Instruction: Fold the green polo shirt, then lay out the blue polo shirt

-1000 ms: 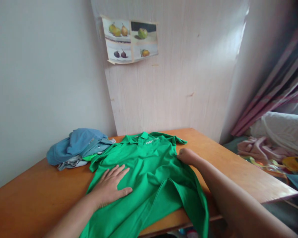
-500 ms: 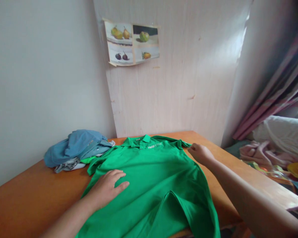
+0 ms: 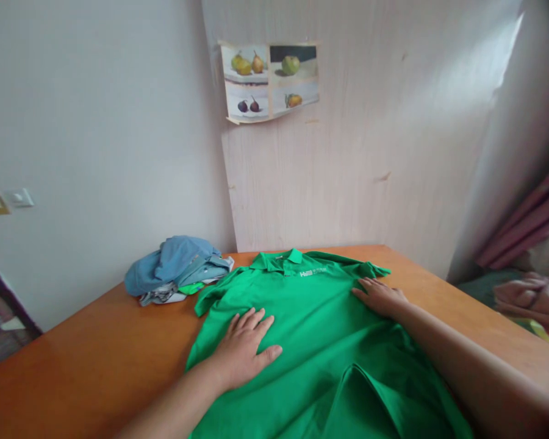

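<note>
A green polo shirt [image 3: 302,311] lies spread on the table, collar toward the wall, white lettering on its chest. My left hand [image 3: 246,347] rests flat on the left side of the shirt's body, fingers spread. On the right side, just below the sleeve, my right hand [image 3: 380,297] lies on the fabric with its fingers stretched out. The right sleeve reaches outward, its cuff slightly bunched. Near the bottom, the cloth rises in a peaked fold, and the lower hem runs out of view.
A heap of clothes [image 3: 176,268], mostly blue and grey, sits at the back left of the orange-brown table [image 3: 100,360]. Behind stands a pale panel with a taped fruit picture [image 3: 272,82]. Pinkish cloth [image 3: 531,299] lies beyond the table's right edge.
My right hand has let go of the sleeve end, opened, and come down onto the shirt's side. My left hand has flattened onto the fabric. The view has turned left.
</note>
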Tool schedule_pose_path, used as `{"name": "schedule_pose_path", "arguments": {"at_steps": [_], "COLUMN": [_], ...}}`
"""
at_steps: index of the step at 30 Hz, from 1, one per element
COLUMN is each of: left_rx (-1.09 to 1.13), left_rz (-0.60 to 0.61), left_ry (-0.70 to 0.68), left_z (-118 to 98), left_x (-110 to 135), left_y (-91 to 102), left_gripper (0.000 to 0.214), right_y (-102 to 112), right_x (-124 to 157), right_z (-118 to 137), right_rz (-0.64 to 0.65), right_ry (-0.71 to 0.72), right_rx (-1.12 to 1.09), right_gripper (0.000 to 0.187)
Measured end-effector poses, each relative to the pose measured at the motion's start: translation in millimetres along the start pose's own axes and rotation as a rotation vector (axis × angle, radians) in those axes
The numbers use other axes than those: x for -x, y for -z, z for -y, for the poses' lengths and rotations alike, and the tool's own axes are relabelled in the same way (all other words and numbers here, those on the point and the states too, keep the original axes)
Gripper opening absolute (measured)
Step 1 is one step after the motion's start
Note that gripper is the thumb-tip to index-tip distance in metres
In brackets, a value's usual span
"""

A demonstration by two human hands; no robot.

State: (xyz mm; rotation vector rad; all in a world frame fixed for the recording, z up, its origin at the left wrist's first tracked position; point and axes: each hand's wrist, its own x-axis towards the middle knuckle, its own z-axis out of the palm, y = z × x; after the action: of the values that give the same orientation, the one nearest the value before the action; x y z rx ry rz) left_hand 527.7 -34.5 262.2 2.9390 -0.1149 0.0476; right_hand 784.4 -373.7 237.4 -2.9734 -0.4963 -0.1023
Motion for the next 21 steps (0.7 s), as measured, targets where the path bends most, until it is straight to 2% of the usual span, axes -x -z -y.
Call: {"name": "schedule_pose_path", "arguments": {"at_steps": [5, 8, 11, 14, 16, 19, 21], "left_rx": [0.075, 0.172, 0.214, 0.142, 0.096, 0.102, 0.142], "left_rz": [0.005, -0.124, -0.401, -0.638, -0.650, -0.523, -0.479], "left_ry": [-0.069, -0.055, 0.020, 0.163, 0.281, 0.442, 0.495], "left_z": [-21.1, -15.8, 9.2, 49.1, 76.9, 108.6, 120.5], "left_x": [1.2, -5.9, -16.7, -24.8, -26.2, -23.3, -21.1], "left_y": [-1.5, 4.4, 18.9, 35.6, 42.6, 42.4, 36.7], "left_gripper": [0.073, 0.056, 0.036, 0.028, 0.029, 0.028, 0.024], "right_y": [10.7, 24.4, 33.0, 28.4, 17.5, -4.7, -18.1], "right_x": [1.1, -2.2, -9.7, -15.3, -14.8, -9.3, -5.6], "right_z": [-26.1, -22.1, -5.3, 19.1, 35.0, 50.9, 54.8], "right_rz": [0.026, 0.028, -0.009, -0.028, -0.017, -0.018, -0.052], "right_ry": [-0.045, -0.001, 0.099, 0.209, 0.271, 0.313, 0.302], "right_rx": [0.025, 0.029, 0.002, -0.048, -0.079, -0.093, -0.082], "right_gripper": [0.057, 0.047, 0.042, 0.044, 0.046, 0.055, 0.061]}}
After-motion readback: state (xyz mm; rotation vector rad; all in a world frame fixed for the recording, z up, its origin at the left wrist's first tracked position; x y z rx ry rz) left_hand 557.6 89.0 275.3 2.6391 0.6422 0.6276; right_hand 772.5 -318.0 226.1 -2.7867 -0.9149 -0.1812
